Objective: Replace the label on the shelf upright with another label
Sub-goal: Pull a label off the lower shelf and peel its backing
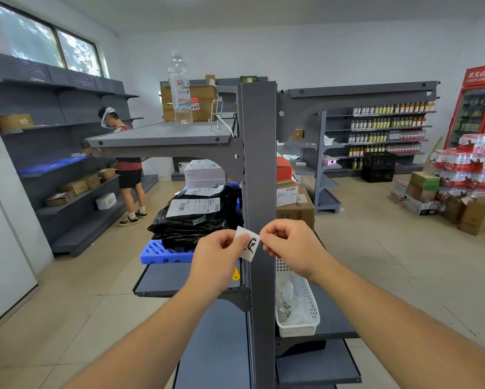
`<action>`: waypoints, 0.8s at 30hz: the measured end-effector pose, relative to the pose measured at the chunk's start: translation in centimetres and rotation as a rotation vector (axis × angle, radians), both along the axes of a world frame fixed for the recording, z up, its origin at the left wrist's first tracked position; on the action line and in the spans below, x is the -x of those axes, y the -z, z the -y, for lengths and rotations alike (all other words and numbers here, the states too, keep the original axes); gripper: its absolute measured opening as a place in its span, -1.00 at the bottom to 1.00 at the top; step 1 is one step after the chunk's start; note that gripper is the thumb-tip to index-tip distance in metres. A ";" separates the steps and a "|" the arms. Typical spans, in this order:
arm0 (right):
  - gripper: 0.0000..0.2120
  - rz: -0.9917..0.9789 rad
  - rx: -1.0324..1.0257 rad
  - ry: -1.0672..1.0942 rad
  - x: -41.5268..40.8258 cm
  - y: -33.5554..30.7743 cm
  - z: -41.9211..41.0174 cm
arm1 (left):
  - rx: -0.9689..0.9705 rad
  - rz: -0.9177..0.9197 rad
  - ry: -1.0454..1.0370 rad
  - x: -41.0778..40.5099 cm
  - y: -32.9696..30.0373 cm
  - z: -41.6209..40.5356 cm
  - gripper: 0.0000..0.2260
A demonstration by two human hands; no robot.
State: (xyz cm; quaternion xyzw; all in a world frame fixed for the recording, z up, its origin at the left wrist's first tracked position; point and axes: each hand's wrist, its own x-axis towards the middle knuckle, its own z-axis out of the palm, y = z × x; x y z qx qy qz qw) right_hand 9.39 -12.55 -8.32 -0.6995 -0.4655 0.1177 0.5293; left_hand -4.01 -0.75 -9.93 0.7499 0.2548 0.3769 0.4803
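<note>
Head view: both hands pinch one white label (247, 243) in front of the grey shelf upright (259, 169), left hand (219, 255) and right hand (289, 245) at its edges. Whether it is coming off or going on, I cannot tell.

Both forearms are bare, with no sleeves in view. The left hand (217, 255) and the right hand (290, 245) wear no gloves, rings or watch.

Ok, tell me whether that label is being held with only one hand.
No. Both the left hand and the right hand pinch the label in front of the shelf upright.
</note>
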 end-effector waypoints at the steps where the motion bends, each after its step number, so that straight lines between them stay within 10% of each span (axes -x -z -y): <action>1: -0.82 0.003 0.001 0.002 0.0 0.0 -0.1 | 0.004 0.000 -0.003 0.0 0.0 0.0 -0.84; 24: -0.85 -0.201 -0.063 -0.061 0.7 -0.3 0.2 | 0.005 0.055 0.005 -0.1 -0.3 0.5 -0.93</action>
